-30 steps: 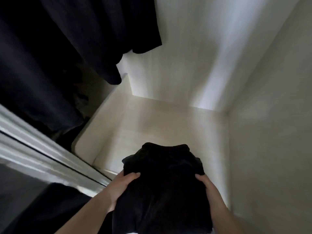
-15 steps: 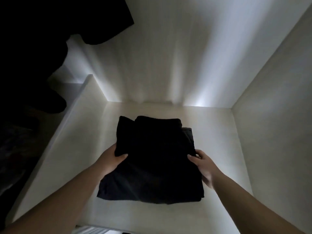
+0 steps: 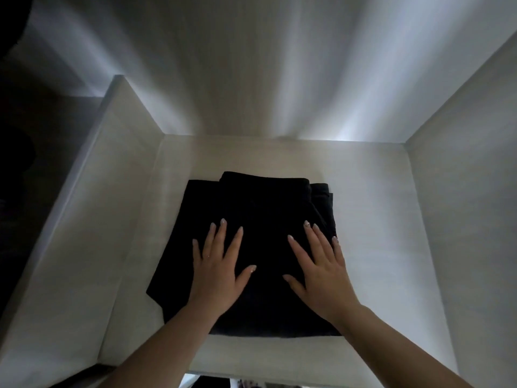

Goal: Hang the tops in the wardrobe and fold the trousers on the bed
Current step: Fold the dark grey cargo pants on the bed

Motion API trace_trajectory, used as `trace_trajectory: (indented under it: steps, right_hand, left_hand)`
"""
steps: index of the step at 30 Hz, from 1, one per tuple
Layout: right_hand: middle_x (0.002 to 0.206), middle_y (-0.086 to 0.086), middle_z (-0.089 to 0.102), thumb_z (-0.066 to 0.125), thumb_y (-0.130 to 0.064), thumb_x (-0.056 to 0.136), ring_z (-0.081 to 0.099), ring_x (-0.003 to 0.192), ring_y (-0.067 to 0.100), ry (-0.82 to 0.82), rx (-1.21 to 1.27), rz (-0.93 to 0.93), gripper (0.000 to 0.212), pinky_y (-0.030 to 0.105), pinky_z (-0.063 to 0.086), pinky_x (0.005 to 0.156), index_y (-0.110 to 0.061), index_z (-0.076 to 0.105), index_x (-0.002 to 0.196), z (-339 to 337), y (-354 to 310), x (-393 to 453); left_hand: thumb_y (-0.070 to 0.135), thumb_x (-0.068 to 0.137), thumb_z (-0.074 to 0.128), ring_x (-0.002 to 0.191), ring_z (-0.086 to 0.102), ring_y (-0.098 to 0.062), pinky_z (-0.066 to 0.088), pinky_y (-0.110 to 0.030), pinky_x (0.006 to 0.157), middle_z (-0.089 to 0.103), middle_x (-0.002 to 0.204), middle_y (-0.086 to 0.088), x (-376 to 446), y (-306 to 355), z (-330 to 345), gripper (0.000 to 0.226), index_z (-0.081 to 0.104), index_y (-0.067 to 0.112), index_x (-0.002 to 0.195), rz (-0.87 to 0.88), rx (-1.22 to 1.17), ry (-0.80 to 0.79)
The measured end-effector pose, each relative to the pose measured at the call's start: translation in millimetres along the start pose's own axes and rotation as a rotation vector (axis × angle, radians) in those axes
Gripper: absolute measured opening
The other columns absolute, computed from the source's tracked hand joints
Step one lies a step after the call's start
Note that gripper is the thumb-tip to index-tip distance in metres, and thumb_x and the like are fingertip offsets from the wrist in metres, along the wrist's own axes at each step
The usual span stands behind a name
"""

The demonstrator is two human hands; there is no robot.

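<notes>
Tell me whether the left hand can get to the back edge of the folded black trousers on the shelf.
Probably yes. The left hand lies flat on the folded black trousers, and nothing stands between its fingertips and their back edge.

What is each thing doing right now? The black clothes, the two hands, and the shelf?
folded black trousers: folded flat, lying on the shelf.
left hand: open, fingers spread, palm down on the trousers.
right hand: open, fingers spread, palm down on the trousers.
shelf: holds only the trousers, with bare board around them.
</notes>
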State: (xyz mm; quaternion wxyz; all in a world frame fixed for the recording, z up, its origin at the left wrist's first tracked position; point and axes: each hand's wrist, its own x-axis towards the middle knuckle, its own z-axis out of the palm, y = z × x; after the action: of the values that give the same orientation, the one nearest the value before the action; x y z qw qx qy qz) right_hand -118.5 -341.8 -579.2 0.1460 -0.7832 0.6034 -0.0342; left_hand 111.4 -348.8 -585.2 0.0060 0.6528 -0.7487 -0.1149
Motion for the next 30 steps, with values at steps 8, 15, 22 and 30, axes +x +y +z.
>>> trace_trajectory:
  steps: [8, 15, 22, 30]
  right_hand:
    - [0.158, 0.011, 0.02, 0.036, -0.061, 0.088, 0.016, 0.146, 0.024, -0.047, -0.052, 0.039, 0.069, 0.055, 0.015, 0.113, -0.031, 0.024, 0.15, 26.1, -23.2, 33.4]
    - [0.156, 0.011, 0.024, 0.037, -0.061, 0.086, 0.022, 0.143, 0.024, 0.005, -0.046, 0.053, 0.07, 0.055, 0.014, 0.114, -0.03, 0.027, 0.149, 31.7, -55.6, 91.1]
    - [0.155, 0.012, 0.027, 0.035, -0.061, 0.086, 0.031, 0.141, 0.028, 0.048, -0.057, 0.071, 0.069, 0.055, 0.013, 0.113, -0.03, 0.029, 0.148, 26.1, -73.4, 149.7]
    - [0.154, 0.012, 0.029, 0.037, -0.061, 0.085, 0.037, 0.136, 0.03, 0.053, -0.083, 0.072, 0.07, 0.055, 0.014, 0.112, -0.03, 0.029, 0.148, 23.1, -76.7, 168.4]
  left_hand:
    - [0.073, 0.089, 0.014, 0.146, 0.008, -0.03, 0.018, -0.072, 0.102, 0.014, 0.159, -0.009, 14.1, -40.0, 18.3, 0.076, 0.017, 0.03, 0.151, -0.067, 0.067, -0.107]
    - [0.073, 0.089, 0.013, 0.147, 0.009, -0.029, 0.016, -0.074, 0.103, 0.011, 0.16, -0.007, 55.8, -89.8, 4.7, 0.074, 0.016, 0.033, 0.151, -0.058, 0.082, -0.056]
    - [0.075, 0.087, 0.015, 0.147, 0.004, -0.024, 0.013, -0.074, 0.104, 0.007, 0.161, -0.003, 106.3, -125.7, -10.9, 0.074, 0.013, 0.036, 0.15, -0.046, 0.058, 0.0]
    - [0.076, 0.086, 0.014, 0.147, 0.003, -0.024, 0.011, -0.072, 0.105, 0.005, 0.161, -0.003, 122.8, -134.9, -16.7, 0.076, 0.012, 0.037, 0.15, -0.041, 0.045, 0.0]
